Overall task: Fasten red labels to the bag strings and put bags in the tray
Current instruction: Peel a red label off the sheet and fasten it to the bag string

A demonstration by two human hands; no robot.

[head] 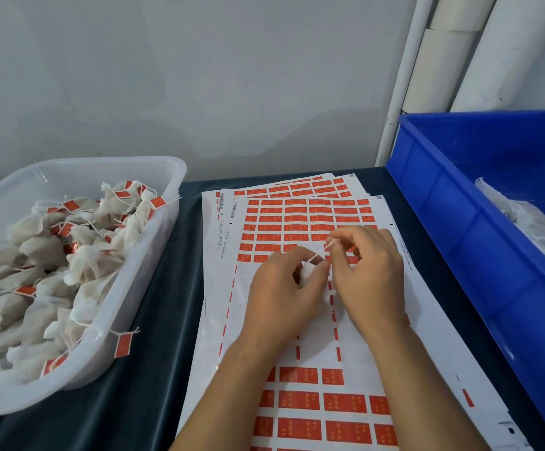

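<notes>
Both hands at a bag string, above the label sheets.

Left hand (285,299): curled round a small white bag (306,274), centre of scene. Right hand (370,276): fingertips pinching the bag's string (321,252), drawn taut up and to the right from the bag. Beneath both: stacked white sheets of red labels (297,219) on dark cloth (163,288), middle rows of the top sheet already stripped. Left: clear tray (154,255) heaped with bags carrying red labels, one label (123,345) hanging over its near right rim. Right: blue bin (459,222) holding white bags (531,219). Far right, against the wall: white rolls (443,60), upright.
</notes>
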